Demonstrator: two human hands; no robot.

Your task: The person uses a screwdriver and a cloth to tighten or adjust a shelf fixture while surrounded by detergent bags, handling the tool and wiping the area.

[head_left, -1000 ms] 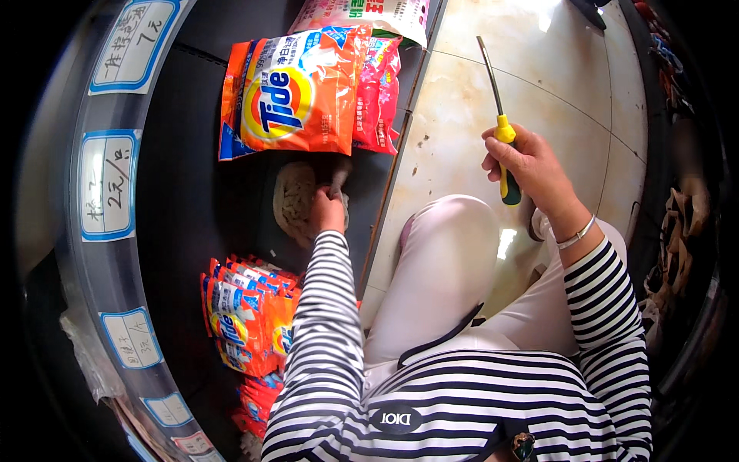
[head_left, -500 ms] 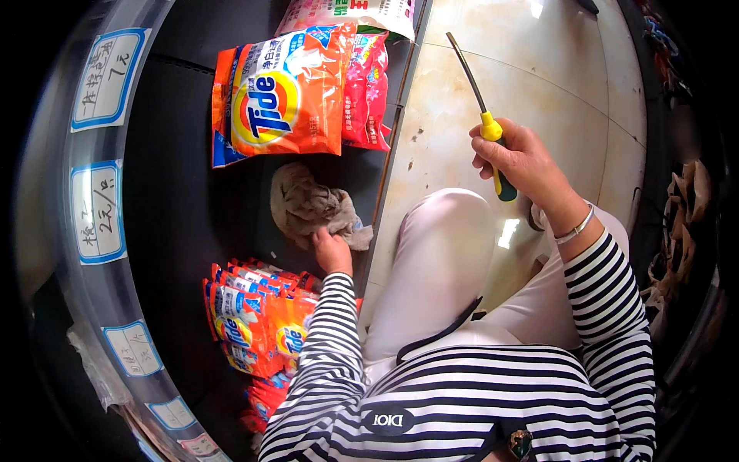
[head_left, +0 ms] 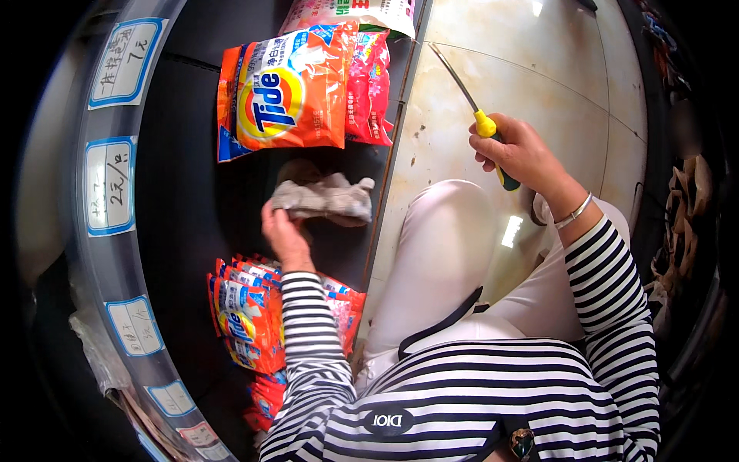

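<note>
On the dark shelf at left, my left hand grips the near left end of a crumpled beige-grey cloth. The cloth lies between a large orange detergent bag and a row of smaller orange detergent packets. Over the tiled floor, my right hand is closed around a screwdriver with a yellow and dark green handle. Its metal shaft points up and to the left, away from me, touching nothing.
A pink bag stands behind the orange one, and a white and pink bag lies farther back. Handwritten price labels line the clear strip along the left shelf edge. Dark shelving with brown items borders the right.
My left hand has moved left across the shelf, and the cloth has changed from a bunched heap to a longer, flatter shape. The screwdriver has tilted slightly further left.
</note>
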